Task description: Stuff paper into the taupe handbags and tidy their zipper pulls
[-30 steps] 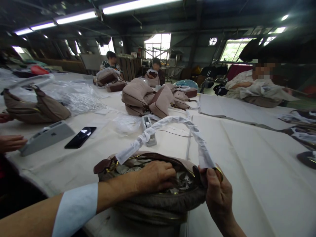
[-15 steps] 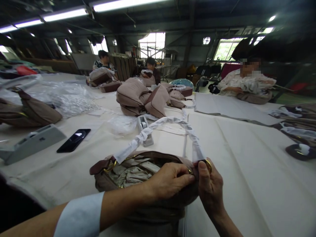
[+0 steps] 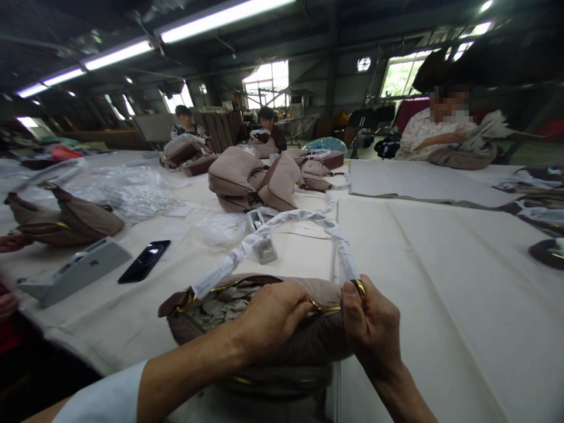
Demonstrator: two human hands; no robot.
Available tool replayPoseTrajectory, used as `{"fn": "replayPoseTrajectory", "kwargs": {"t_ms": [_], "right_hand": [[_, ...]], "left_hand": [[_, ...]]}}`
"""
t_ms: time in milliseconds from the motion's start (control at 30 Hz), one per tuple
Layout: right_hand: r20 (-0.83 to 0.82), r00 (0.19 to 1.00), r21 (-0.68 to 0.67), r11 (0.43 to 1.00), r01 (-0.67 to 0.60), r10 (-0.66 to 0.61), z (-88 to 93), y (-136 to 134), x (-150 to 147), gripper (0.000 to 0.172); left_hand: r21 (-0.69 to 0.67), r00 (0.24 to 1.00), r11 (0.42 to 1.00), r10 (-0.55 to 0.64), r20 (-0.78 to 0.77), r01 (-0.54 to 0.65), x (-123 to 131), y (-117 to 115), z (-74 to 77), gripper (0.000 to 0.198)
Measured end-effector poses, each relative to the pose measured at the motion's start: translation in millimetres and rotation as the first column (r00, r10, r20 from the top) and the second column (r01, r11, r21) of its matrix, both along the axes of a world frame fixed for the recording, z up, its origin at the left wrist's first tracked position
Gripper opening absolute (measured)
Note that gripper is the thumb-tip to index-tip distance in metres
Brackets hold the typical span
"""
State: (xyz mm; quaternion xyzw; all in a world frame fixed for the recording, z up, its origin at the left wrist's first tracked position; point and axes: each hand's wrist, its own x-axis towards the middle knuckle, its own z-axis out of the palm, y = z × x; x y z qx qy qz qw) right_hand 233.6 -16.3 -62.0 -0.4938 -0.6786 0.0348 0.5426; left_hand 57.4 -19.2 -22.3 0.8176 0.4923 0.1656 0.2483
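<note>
A taupe handbag (image 3: 282, 352) lies in front of me on the cloth-covered table (image 3: 440, 282), its top partly unzipped and stuffed with crumpled paper (image 3: 215, 306). Its handle (image 3: 282, 226) is wrapped in white paper and arches above it. My left hand (image 3: 271, 317) pinches the gold zipper near the middle of the opening. My right hand (image 3: 372, 329) grips the bag's right end at the gold ring where the handle joins.
A tape dispenser (image 3: 262, 241), a black phone (image 3: 144, 261) and a grey device (image 3: 74, 276) lie beyond the bag. More taupe bags (image 3: 251, 179) are piled mid-table, plastic wrap (image 3: 127, 188) at the left. Other people sit around the table; someone's hand (image 3: 13, 242) shows at the left edge.
My left hand came out of the bag's stuffing, took the zipper at the right end and has drawn it leftward, closing part of the opening. My right hand kept its grip.
</note>
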Motion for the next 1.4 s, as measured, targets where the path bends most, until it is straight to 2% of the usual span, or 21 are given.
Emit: {"fn": "replayPoseTrajectory", "kwargs": {"t_ms": [67,133,200,267,367,400,467,533,600,700,767,867,967,1033,1100,1167,1267,1333,1400], "right_hand": [[-0.025,1.000,-0.035,0.999,0.019,-0.020,4.0,-2,-3,0.032],[-0.043,0.999,-0.085,0.996,0.010,-0.014,6.9,-4,-6,0.034],[-0.038,0.999,-0.108,0.993,-0.042,0.038,6.8,-6,-8,0.036],[-0.011,0.984,-0.124,0.976,-0.176,0.176,2.9,-7,-7,0.034],[0.023,0.919,-0.164,0.908,-0.386,0.394,-8.3,-11,-4,0.028],[0.027,0.909,-0.157,0.900,-0.407,0.416,-12.4,-12,-4,0.025],[0.030,0.927,-0.102,0.924,-0.369,0.374,-18.7,-13,-5,0.019],[0.040,0.948,-0.040,0.948,-0.315,0.317,-21.2,-12,-7,0.019],[0.056,0.954,-0.015,0.955,-0.295,0.296,-20.0,-10,-11,0.017],[0.061,0.959,-0.028,0.961,-0.274,0.275,-16.2,-7,-18,0.015],[0.052,0.960,-0.062,0.961,-0.271,0.274,-15.2,-6,-24,0.016],[0.033,0.955,-0.097,0.952,-0.291,0.296,-16.7,-7,-34,0.011],[0.034,0.953,-0.087,0.951,-0.296,0.300,-19.1,-8,-38,0.011],[0.074,0.944,-0.065,0.947,-0.316,0.320,-20.2,-9,-37,0.014],[0.115,0.929,-0.045,0.936,-0.350,0.353,-20.4,-10,-35,0.015],[0.130,0.917,-0.037,0.926,-0.376,0.378,-19.6,-11,-34,0.015],[0.116,0.903,-0.023,0.910,-0.414,0.414,-16.8,-13,-37,0.015],[0.095,0.887,-0.018,0.892,-0.452,0.452,-14.7,-15,-40,0.016],[0.072,0.874,-0.020,0.877,-0.480,0.480,-13.7,-17,-40,0.016]], "left_hand": [[0.022,0.993,1.000,0.006,-0.122,-0.003,-16,-4,-3.7,0.021],[0.029,0.991,1.000,0.003,-0.132,0.001,-27,-9,-9.2,0.021],[0.004,0.999,1.000,-0.003,-0.041,0.004,-33,-14,-14.0,0.021],[-0.064,0.997,0.998,0.022,0.073,-0.017,-34,-17,-17.7,0.022],[-0.211,0.980,0.977,0.076,0.185,-0.036,-30,-19,-22.6,0.028],[-0.254,0.975,0.967,0.087,0.203,-0.033,-28,-19,-24.1,0.028],[-0.279,0.972,0.960,0.099,0.215,-0.036,-25,-20,-25.9,0.023],[-0.215,0.975,0.974,0.119,0.186,-0.078,-23,-21,-24.7,0.016],[-0.095,0.983,0.993,0.092,0.160,-0.077,-24,-21,-20.4,0.011],[0.050,0.992,0.999,0.015,0.126,-0.021,-31,-18,-13.2,0.012],[0.101,0.994,0.994,0.035,0.107,-0.046,-38,-15,-12.2,0.017],[0.031,0.980,0.992,0.112,0.164,-0.119,-47,-12,-17.5,0.020],[-0.165,0.955,0.984,0.106,0.277,-0.061,-50,-9,-24.6,0.020],[-0.200,0.951,0.979,0.086,0.296,-0.027,-48,-7,-26.7,0.021],[-0.119,0.970,0.993,0.043,0.241,-0.014,-47,-5,-25.6,0.020],[0.023,0.991,1.000,-0.020,0.131,0.017,-48,-3,-22.1,0.015],[0.188,0.996,0.979,-0.085,-0.005,0.084,-55,-4,-16.6,0.012],[0.221,0.994,0.970,-0.108,0.005,0.104,-59,-8,-15.2,0.014],[0.190,0.989,0.976,-0.123,0.077,0.106,-58,-14,-16.6,0.016]]}}
